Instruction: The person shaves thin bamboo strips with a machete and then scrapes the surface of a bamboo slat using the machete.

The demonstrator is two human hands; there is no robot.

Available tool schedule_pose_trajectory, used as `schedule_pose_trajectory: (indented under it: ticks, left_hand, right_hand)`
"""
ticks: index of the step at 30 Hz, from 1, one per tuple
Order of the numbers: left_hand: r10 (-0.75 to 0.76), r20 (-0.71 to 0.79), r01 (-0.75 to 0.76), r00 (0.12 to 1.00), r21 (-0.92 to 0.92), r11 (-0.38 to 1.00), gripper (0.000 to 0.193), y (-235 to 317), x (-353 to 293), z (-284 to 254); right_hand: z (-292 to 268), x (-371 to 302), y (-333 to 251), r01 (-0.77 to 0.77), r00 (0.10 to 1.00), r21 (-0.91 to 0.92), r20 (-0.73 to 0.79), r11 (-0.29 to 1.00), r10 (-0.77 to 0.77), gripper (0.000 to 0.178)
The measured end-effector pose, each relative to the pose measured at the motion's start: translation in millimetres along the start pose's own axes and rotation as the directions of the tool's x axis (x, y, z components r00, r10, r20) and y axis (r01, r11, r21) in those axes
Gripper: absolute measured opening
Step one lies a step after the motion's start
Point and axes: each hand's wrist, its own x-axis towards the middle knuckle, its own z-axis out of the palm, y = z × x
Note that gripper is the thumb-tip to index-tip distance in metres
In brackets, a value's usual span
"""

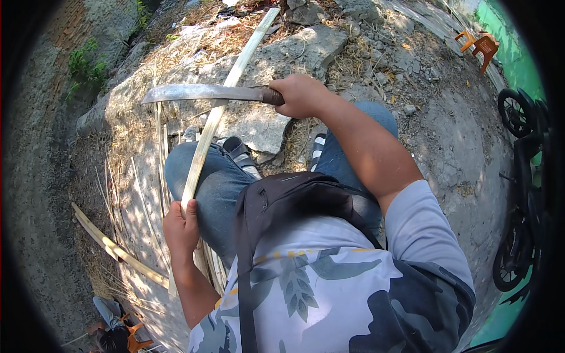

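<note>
Seated in patchy sunlight, I hold a machete [206, 92] level across a long bamboo strip [205, 141], one hand to each. My right hand [301, 96], on the far side of my knees, is closed in a full fist around the brown handle, the blade reaching out to the left. My left hand [181, 228], nearer my body, is partly closed around the near part of the strip, its thumb laid along the pale face. The strip is flat, narrow and straight, cream to light yellow; it runs from my left hand past my jeans [215, 176] at the left knee to its far end beyond a broken stone slab [253, 125]. The curved grey blade passes over it about midway; whether the edge touches, I cannot tell. A black bag [294, 191] sits at my waist. Thin strips and split lengths [120, 253] lie on the ground to the left, while a motorcycle [521, 188] and, farther off, an orange chair [485, 48] stand to the right.
</note>
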Motion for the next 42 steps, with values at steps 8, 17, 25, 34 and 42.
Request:
schedule_pose_trajectory:
  ticks: [8,17,25,34,42]
  left_hand:
    - [0.014,-0.022,-0.014,1.000,-0.018,1.000,0.058,-7,0,6]
    - [0.011,-0.054,-0.014,0.998,-0.060,0.998,0.059,-1,-1,8]
    - [-0.014,-0.048,0.013,0.999,-0.013,1.000,0.059,1,-3,5]
    - [0.010,-0.075,-0.015,0.997,-0.068,0.998,0.059,-9,-6,10]
    - [-0.029,-0.055,0.022,0.998,-0.109,0.994,0.058,-5,-1,10]
  right_hand:
    - [13,1,-26,0.332,0.942,-0.166,0.013,0.928,-0.335,0.021]
    - [14,13,43,0.061,0.974,0.165,-0.224,0.984,-0.023,0.022]
    - [7,-2,-14,0.139,0.987,-0.127,-0.059,0.982,-0.148,0.018]
    - [0,13,7,0.090,0.986,-0.151,-0.128,0.984,-0.110,0.019]
    - [13,10,36,0.022,0.957,0.105,-0.289,0.994,0.009,0.032]
